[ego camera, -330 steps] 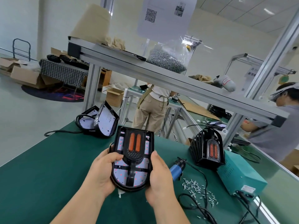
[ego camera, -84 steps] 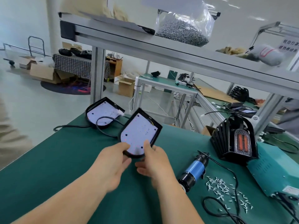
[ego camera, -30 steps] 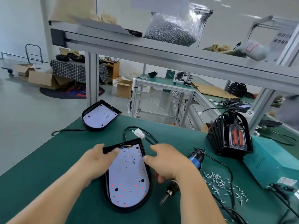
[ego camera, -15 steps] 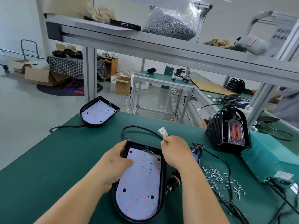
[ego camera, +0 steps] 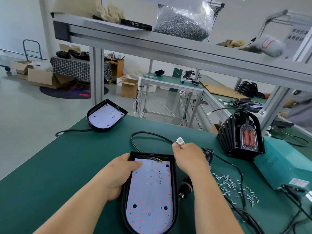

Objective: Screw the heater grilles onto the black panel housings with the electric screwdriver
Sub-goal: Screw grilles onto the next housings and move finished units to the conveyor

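Currently the housing (ego camera: 150,200) lies flat on the bench (ego camera: 50,166), board side up, its top left rim gripped by the left hand (ego camera: 118,176). Right hand (ego camera: 189,159) fingers pinch the white connector (ego camera: 179,141) just beyond it; the screwdriver (ego camera: 185,188) lies beside the housing, under that forearm

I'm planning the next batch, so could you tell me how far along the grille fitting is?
Nothing looks fastened: the near panel housing and the far panel housing show bare boards, no grille. In hand: the left hand grips the near one, the right hand pinches its white connector. Remaining: the stacked grilles, the electric screwdriver and the loose screws lie on the mat.
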Action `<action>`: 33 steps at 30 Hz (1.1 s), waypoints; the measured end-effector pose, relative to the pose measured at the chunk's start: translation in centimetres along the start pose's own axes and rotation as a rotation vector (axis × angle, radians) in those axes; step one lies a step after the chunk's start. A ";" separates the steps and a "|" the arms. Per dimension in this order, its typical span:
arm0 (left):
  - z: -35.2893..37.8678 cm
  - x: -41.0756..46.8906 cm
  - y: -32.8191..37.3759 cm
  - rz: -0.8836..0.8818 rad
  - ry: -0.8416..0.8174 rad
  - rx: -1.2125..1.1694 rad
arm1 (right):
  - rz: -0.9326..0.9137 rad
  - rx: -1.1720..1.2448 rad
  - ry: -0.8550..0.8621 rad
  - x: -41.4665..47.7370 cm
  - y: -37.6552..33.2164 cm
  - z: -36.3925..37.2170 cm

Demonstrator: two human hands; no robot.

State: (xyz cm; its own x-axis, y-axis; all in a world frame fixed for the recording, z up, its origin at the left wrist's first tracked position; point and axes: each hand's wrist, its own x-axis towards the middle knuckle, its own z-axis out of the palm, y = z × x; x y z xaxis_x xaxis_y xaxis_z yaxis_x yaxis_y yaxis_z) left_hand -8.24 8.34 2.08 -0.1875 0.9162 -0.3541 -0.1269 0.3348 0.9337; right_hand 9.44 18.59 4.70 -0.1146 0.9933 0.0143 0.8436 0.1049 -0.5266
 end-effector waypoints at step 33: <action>0.3 0.3 -0.5 -0.018 -0.080 -0.432 | 0.262 0.000 0.602 7.4 12.6 -11.9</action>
State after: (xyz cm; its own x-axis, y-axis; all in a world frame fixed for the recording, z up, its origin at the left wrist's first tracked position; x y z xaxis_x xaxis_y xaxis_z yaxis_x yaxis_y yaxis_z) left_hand -7.92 8.50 1.50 -0.1078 0.9307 -0.3494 -0.5284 0.2440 0.8131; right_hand 25.48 27.81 8.25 0.4084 0.8395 0.3583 0.8037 -0.1447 -0.5772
